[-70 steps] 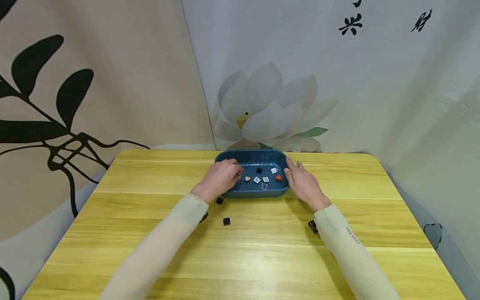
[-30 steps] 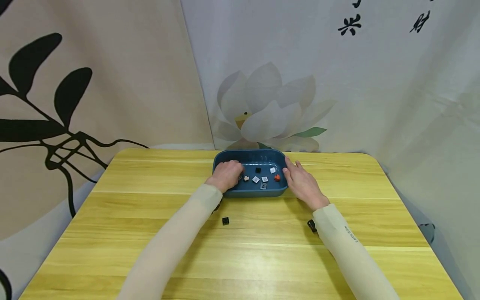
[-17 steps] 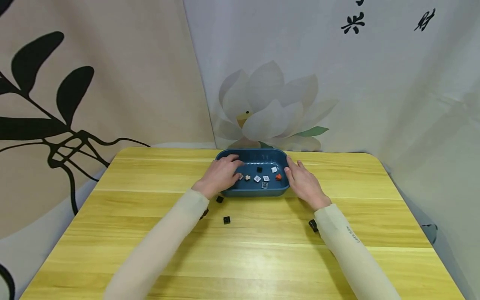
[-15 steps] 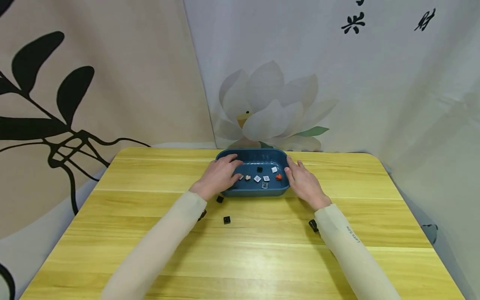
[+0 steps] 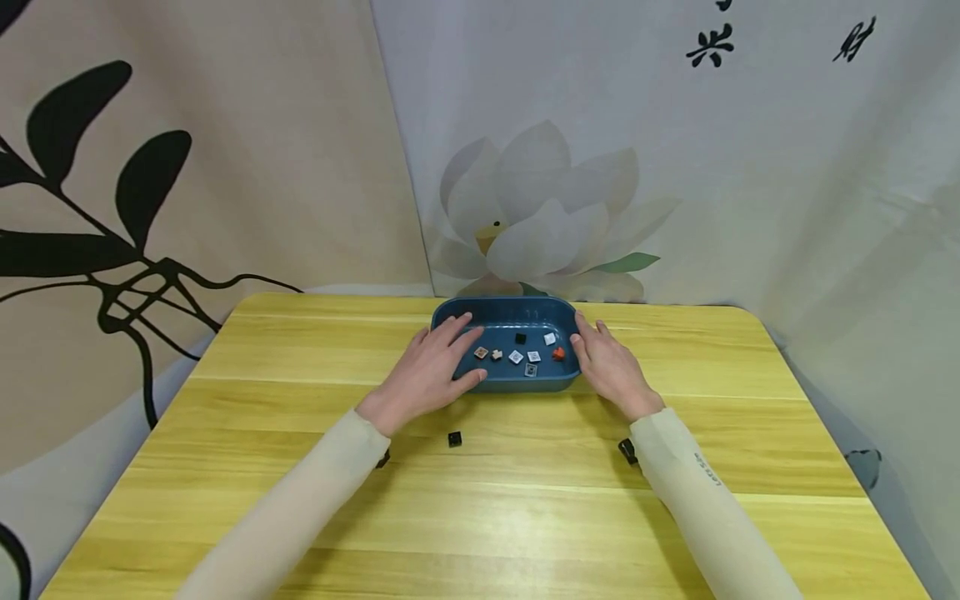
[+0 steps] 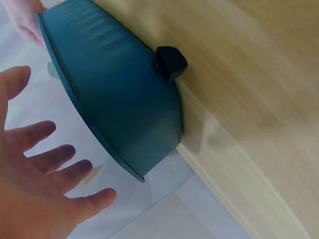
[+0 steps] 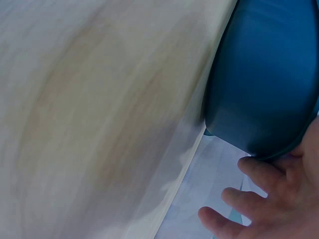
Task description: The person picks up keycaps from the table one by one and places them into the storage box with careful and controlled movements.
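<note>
A deep blue tray (image 5: pixel 517 386) stands near the table's far edge with several small keycap-like pieces inside. My left hand (image 5: pixel 423 373) is spread over the tray's left end and holds nothing; in the left wrist view its fingers are apart, short of the rim. Nearest to it in the tray are a brownish-white piece (image 5: pixel 481 353) and a cream piece (image 5: pixel 497 355). White pieces (image 5: pixel 516 357), a black one (image 5: pixel 521 338) and an orange one (image 5: pixel 558 354) lie further right. My right hand (image 5: pixel 611 371) rests with extended fingers against the tray's right rim.
On the wooden table (image 5: pixel 525 517) a black keycap (image 5: pixel 455 439) lies in front of the tray. Another black piece (image 5: pixel 382 459) shows beside the left sleeve, and a black piece (image 5: pixel 627 452) lies by the right sleeve. A black keycap (image 6: pixel 169 63) stands close to the tray's front wall.
My left hand has drawn back toward the left and its fingers have spread. The brownish-white piece it covered now shows in the tray. The right hand stays at the rim.
</note>
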Tool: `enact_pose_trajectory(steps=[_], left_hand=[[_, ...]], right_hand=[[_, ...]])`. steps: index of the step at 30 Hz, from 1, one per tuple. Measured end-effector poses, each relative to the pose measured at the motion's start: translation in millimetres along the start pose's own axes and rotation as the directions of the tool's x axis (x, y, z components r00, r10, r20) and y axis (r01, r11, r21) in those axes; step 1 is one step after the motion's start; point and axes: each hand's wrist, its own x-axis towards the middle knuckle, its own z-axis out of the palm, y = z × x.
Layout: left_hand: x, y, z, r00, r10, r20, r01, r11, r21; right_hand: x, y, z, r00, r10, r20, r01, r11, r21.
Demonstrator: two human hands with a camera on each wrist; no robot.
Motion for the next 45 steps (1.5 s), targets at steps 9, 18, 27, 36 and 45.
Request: enact_pose_trajectory(steps=[9,18,27,36,45], left_hand=[[-20.6,6.5,-0.1,0.998,0.07,0.004,-0.07,0.997,0.043],[-39.1,16.2,0.0,0.993,0.113,0.028,-0.115,0.991,0.074],[-53.9,21.7,8.0,0.978,0.206,0.04,-0.209,0.972,0.111],[-64.4,27.0,8.3,0.94,0.329,0.086,-0.339,0.928,0.155],[-76.2,21.3,15.2,0.898,0.415,0.148,-0.437,0.879,0.19]], right_hand=[[-0.3,0.3,-0.1,1.0,-0.001,0.003,0.001,1.0,0.001],[0.1,0.7,0.3,1.0,0.004,0.008,-0.004,1.0,-0.004],[-0.5,-0.3,-0.1,1.0,-0.001,0.009,0.001,1.0,-0.011],[-1.1,-0.9,-0.4,1.0,-0.004,0.001,0.004,1.0,-0.009],[-2.2,-1.7,-1.6,1.0,-0.003,-0.002,0.003,1.0,0.003]])
